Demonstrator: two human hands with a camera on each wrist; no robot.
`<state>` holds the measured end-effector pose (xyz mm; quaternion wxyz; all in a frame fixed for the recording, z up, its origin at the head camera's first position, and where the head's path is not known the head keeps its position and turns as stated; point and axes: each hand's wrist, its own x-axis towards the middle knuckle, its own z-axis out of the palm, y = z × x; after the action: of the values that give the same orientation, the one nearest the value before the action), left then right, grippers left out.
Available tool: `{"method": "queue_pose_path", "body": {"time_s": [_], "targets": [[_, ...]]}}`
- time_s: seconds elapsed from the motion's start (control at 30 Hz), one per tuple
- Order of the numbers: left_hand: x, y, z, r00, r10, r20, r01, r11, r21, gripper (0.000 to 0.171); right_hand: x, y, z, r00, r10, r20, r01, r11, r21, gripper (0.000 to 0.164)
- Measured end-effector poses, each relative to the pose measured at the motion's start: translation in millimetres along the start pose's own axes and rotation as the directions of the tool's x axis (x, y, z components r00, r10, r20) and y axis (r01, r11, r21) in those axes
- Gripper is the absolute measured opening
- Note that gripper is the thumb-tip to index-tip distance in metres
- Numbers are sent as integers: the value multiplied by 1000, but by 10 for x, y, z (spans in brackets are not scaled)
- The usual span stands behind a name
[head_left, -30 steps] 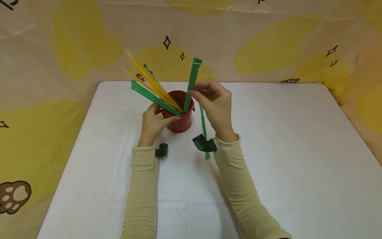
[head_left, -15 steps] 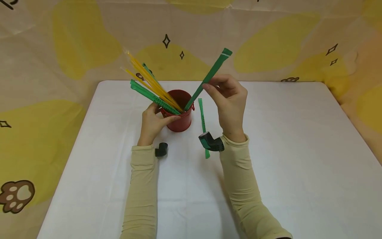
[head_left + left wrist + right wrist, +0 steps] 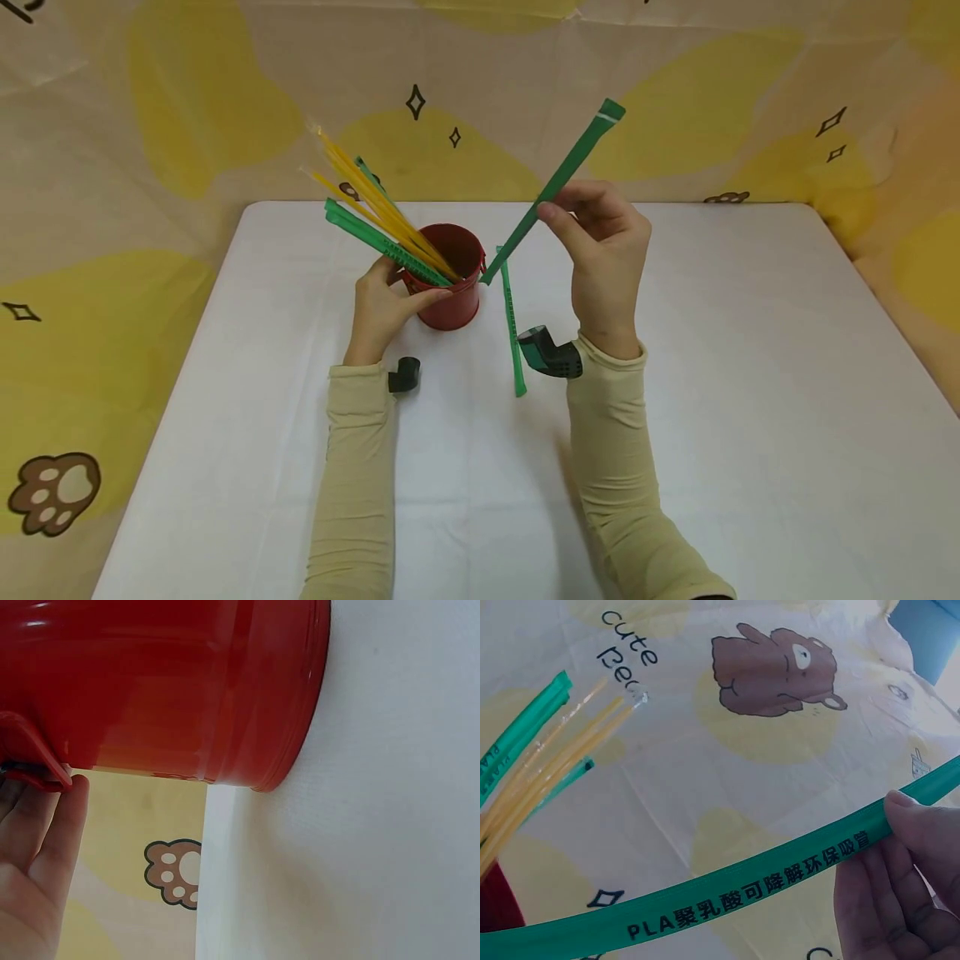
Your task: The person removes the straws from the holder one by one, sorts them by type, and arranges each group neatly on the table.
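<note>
My right hand pinches a green-wrapped straw between thumb and fingers, tilted up to the right. Its lower end is by the right rim of a small red bucket. Dark printing runs along this straw in the right wrist view. Around the bucket's left side my left hand holds on, thumb across the front near the rim. In the left wrist view some fingers touch the bucket's handle lug. Yellow straws in clear wrappers and green-wrapped straws lean left out of the bucket.
Another green-wrapped straw lies on the white table right of the bucket. Behind the table hangs a patterned cloth. A small black camera sits at my right wrist, and another black camera at my left.
My right hand has moved right and slightly up with the green-wrapped straw, drawing its lower end out of the bucket and tilting it further right. The left hand and bucket have stayed put.
</note>
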<state>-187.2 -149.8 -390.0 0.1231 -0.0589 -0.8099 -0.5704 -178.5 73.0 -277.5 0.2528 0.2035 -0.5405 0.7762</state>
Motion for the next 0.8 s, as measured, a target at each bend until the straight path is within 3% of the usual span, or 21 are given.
{"method": "queue_pose_path", "body": {"time_s": [0.13, 0.43, 0.8], "targets": [[6, 3, 1, 1000, -13, 4, 13, 1000, 4, 66, 15, 2, -44, 1000, 24, 4, -24, 1000, -9, 18], [12, 0, -6, 1000, 25, -3, -25, 1000, 7, 66, 35, 21, -135, 993, 107, 55, -103, 991, -82, 20], [8, -6, -2, 1000, 20, -1, -20, 1000, 0, 66, 71, 115, -229, 946, 309, 94, -296, 946, -132, 12]]}}
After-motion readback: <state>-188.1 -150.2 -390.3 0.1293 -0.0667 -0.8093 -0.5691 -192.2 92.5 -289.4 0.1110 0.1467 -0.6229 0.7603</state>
